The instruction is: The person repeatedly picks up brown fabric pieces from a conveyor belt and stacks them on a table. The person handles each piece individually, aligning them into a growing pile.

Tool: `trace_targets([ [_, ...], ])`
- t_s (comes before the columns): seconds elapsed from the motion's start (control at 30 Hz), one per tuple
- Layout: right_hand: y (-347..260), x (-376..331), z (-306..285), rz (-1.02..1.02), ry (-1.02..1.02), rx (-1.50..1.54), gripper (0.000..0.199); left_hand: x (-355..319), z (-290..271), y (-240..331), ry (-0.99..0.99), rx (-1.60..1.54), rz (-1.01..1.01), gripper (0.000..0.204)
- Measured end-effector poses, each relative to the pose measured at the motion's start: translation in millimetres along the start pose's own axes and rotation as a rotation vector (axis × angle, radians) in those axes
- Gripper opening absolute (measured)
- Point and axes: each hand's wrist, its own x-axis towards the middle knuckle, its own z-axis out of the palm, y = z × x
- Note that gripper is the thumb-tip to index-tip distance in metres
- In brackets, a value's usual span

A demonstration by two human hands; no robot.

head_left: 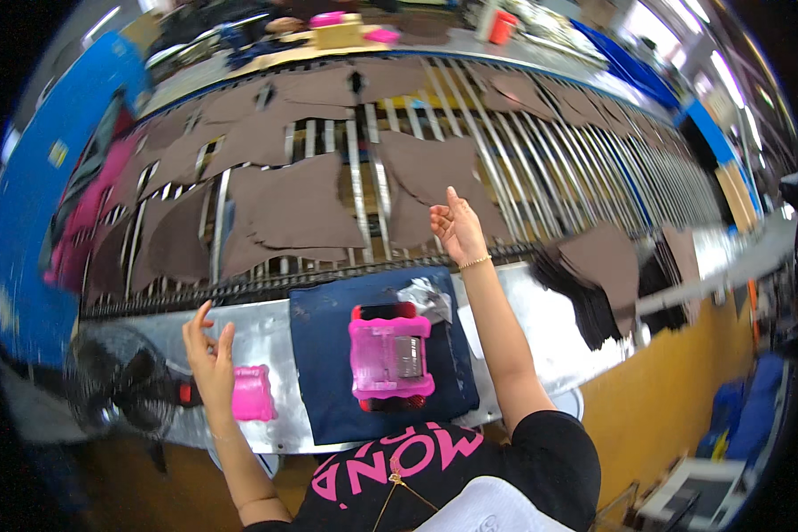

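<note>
My right hand (457,229) reaches out over the conveyor of metal rods (541,168), fingers apart and empty, just above a brown cut fabric piece (421,182). My left hand (208,355) hovers over the metal worktable (266,332), fingers apart, holding nothing, beside a small pink plastic block (253,395). Between my arms a pink plastic tool with a red base (390,355) rests on a dark blue mat (328,372). A silvery scrap (426,297) lies on the mat's far edge.
Several brown fabric pieces (288,208) lie spread across the conveyor. A stack of dark pieces (594,275) sits at the right end of the table. A black fan (120,381) stands at the left. A blue bin (44,177) with pink cloth is far left.
</note>
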Motion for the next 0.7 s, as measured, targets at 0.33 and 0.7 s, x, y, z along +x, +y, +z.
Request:
trace_targets([
  [0.33,-160.2,-178.0,-243.1,-0.506,1.431,-1.746,0.047,4.1,41.7,5.9,-0.193,-0.173,0.099,0.040],
  [0.7,-200.2,-187.6,-359.3,-0.044,1.275,-1.573,0.073,-6.3,52.8,27.5,-0.256,-0.195,0.118,0.043],
])
